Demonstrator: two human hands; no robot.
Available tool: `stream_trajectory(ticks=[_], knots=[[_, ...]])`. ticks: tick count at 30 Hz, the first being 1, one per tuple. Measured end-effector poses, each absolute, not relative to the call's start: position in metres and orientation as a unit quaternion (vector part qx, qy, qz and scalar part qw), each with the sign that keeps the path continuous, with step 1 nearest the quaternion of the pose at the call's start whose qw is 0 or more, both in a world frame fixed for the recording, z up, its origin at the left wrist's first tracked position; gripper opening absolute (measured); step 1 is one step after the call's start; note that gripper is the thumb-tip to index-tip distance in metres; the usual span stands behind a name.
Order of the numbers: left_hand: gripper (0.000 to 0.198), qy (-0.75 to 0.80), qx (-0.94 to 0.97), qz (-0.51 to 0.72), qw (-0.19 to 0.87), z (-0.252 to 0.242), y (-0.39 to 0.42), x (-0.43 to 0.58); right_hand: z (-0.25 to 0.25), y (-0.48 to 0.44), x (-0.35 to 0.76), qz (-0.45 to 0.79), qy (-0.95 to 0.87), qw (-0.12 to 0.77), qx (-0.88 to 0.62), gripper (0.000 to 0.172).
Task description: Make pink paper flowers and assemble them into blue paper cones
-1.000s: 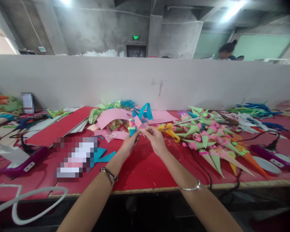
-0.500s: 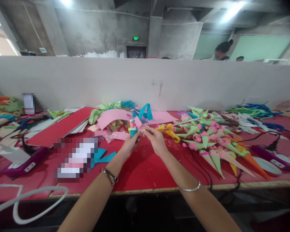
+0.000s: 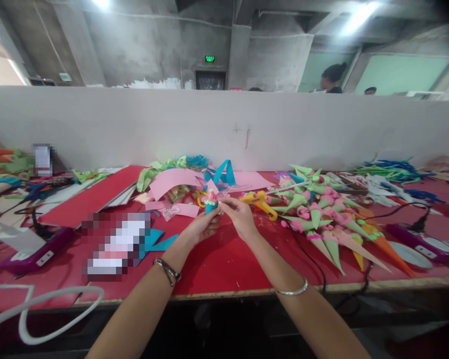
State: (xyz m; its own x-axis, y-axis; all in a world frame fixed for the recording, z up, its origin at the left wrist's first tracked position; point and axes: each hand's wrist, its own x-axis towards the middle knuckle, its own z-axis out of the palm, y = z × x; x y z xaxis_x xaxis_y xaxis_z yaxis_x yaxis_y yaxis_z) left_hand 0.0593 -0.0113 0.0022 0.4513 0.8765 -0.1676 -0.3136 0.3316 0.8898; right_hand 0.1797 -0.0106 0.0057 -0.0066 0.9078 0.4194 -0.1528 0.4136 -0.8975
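My left hand [image 3: 201,224] is wrapped round a small blue ice cream cone [image 3: 211,203] with a pink swirl and pale green trim on top. The cone stands upright, its lower part hidden by my fingers. Close against its right side, my right hand [image 3: 240,213] has its fingertips pinched together at the trim; whatever they hold is too small to make out. Just right of that hand lies a yellow glue gun [image 3: 262,203]. Farther right is a heap of finished paper cones [image 3: 318,209] in green, pink and orange.
Pink paper sheets [image 3: 177,182] and a blue strip [image 3: 225,172] lie behind my hands. To the left are a blurred-out phone [image 3: 117,244], a red board [image 3: 97,194] and a purple power strip [image 3: 37,254]. Another power strip [image 3: 428,244] and a black cable sit at right.
My left hand has turned the cone and brought it slightly right, up against my right fingertips. A person behind the partition has shifted a little to the left.
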Motion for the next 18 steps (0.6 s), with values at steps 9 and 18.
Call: stream_trajectory(ticks=[9, 18], knots=[[0.043, 0.335, 0.436, 0.409, 0.728, 0.0002, -0.0133, 0.0620, 0.0101, -0.0139, 0.1824, 0.315, -0.644, 0.614, -0.329, 0.007], [0.043, 0.341, 0.462, 0.391, 0.719, 0.0015, -0.0166, 0.0620, 0.0049, -0.0106, 0.1812, 0.366, -0.616, 0.611, -0.336, 0.014]])
